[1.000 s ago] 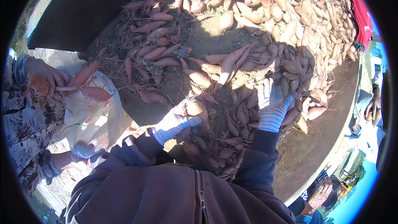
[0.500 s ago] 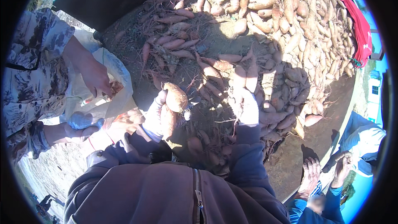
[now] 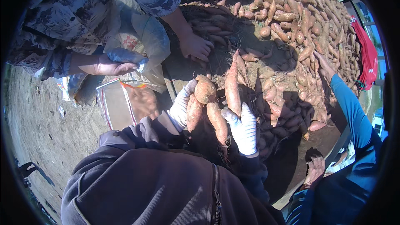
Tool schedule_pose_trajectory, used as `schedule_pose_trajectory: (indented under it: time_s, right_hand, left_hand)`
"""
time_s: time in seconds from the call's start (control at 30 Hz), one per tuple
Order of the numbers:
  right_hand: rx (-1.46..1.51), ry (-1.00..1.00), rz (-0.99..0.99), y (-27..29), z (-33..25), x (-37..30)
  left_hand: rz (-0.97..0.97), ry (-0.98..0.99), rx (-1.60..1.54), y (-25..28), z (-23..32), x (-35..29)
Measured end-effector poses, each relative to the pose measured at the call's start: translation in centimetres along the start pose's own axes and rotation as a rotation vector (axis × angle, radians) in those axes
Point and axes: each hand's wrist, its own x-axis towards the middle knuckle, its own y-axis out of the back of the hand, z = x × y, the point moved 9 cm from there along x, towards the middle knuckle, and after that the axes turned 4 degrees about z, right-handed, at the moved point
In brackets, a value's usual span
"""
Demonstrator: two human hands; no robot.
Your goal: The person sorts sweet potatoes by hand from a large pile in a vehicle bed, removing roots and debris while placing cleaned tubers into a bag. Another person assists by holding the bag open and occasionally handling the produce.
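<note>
Both my hands wear white knit gloves. My left hand point(image 3: 182, 105) cradles a round sweet potato point(image 3: 205, 89) and a longer one point(image 3: 193, 112) against it. My right hand point(image 3: 243, 127) grips a long sweet potato point(image 3: 232, 86) standing upright and another point(image 3: 218, 121) hanging downward. I hold them close to my chest above the edge of a big pile of sweet potatoes point(image 3: 300, 29) on a dark surface.
A person in a patterned shirt at the upper left holds a white sack point(image 3: 139, 33) open, one hand point(image 3: 195, 46) on the pile. A box of sweet potatoes point(image 3: 125, 102) sits on the dirt ground. A blue-sleeved arm point(image 3: 350, 104) reaches in from the right. Red cloth point(image 3: 368, 58) lies at the far right.
My hands have lifted several sweet potatoes off the pile and drawn them toward my body. My view swung left toward the sack and box; the neighbour's hand moved onto the pile.
</note>
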Motion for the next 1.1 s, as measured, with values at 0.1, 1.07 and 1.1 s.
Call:
schedule_pose_trajectory:
  time_s: [0.1, 1.07, 1.1]
  right_hand:
    - [0.255, -0.294, -0.077, -2.4, -0.4, -2.3]
    - [-0.463, 0.106, 0.291, -0.8, 5.9, 2.2]
    - [-0.488, 0.023, 0.282, 0.8, 8.1, 2.8]
  left_hand:
    - [-0.130, -0.016, 0.107, -1.1, -0.1, -2.3]
    - [-0.184, -0.012, -0.129, 5.6, -3.7, -6.2]
    - [-0.209, -0.020, 0.017, 3.7, -3.5, -6.1]
